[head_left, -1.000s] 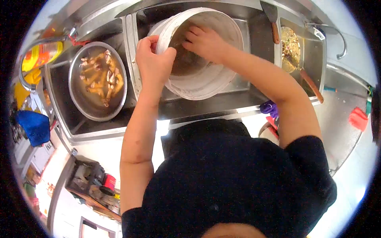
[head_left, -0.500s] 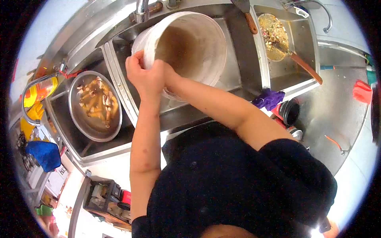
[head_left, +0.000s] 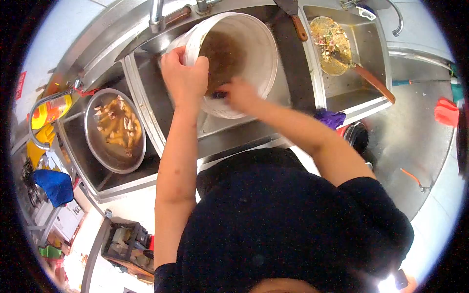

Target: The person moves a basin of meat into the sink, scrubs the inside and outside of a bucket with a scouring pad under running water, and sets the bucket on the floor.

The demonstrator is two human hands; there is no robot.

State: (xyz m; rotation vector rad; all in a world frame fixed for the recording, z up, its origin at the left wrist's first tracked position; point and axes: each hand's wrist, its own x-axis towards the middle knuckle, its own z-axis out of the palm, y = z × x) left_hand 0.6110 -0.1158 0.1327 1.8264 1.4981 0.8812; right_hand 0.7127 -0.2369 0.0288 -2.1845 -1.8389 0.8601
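A big white bucket [head_left: 264, 63] lies tilted in the middle sink, its mouth facing me and murky brown water [head_left: 222, 56] inside. My left hand [head_left: 185, 78] is closed on the left side of its rim. At the lower part of the mouth is my right hand [head_left: 240, 96], smeared by motion, its fingers curled. By those fingertips shows a small dark thing [head_left: 220, 94], too blurred to name.
In the left sink stands a metal basin [head_left: 90, 139] with yellowish pieces in water. The right sink holds a round strainer [head_left: 317, 63] of food scraps and a wooden-handled tool [head_left: 373, 83]. A purple cloth [head_left: 330, 118] hangs over the front edge. A faucet [head_left: 156, 17] rises behind.
My right hand has moved from beside my left hand at the rim, rightward and down to the lower part of the bucket's mouth. The left hand stays on the rim.
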